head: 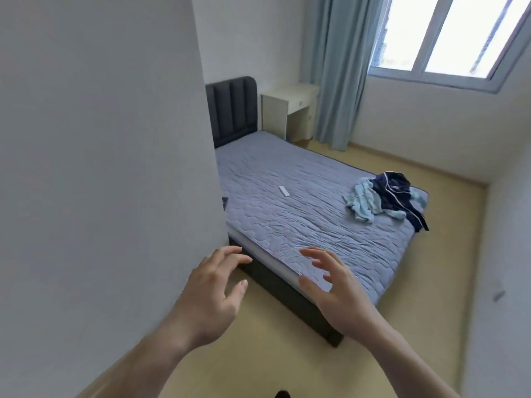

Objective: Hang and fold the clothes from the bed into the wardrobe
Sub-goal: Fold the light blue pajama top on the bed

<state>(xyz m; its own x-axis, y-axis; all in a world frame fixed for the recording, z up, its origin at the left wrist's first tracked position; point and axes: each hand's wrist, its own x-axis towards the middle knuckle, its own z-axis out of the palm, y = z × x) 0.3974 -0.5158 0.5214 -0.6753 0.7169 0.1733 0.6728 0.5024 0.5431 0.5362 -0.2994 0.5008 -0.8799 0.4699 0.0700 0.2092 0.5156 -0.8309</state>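
Two bare hands reach forward in the lower half of the head view, both empty: the left hand (211, 294) at 7 o'clock of centre, its fingers (230, 254) spread wide and loosely bent, and the right hand (336, 288) at 5 o'clock, its fingers likewise splayed wide with the thumb held apart. Neither hand touches anything; both hover before the near corner of the bed (301, 202), whose grey-blue quilted cover runs from 12 o'clock down toward 4 o'clock. Clothes lie in one loose heap on the bed's far right corner, at 3 o'clock: a light blue garment (362, 202) crumpled on the left of the heap, and a navy garment with white piping (393, 193) lying partly over it, one end trailing over the mattress edge. Well apart from the heap, near the middle of the bed, rests a small white remote-like object (284, 191). A dark padded headboard (232, 110) stands at 12 o'clock, with a cream bedside desk (287, 110) just beside it to the right. Blue-grey curtains (333, 67) hang at 1 o'clock next to a window (448, 38). A large white panel (100, 139) fills the view from 8 to 11 o'clock, hiding the bed's left side. Beige floor (287, 354) shows beneath the forearms.
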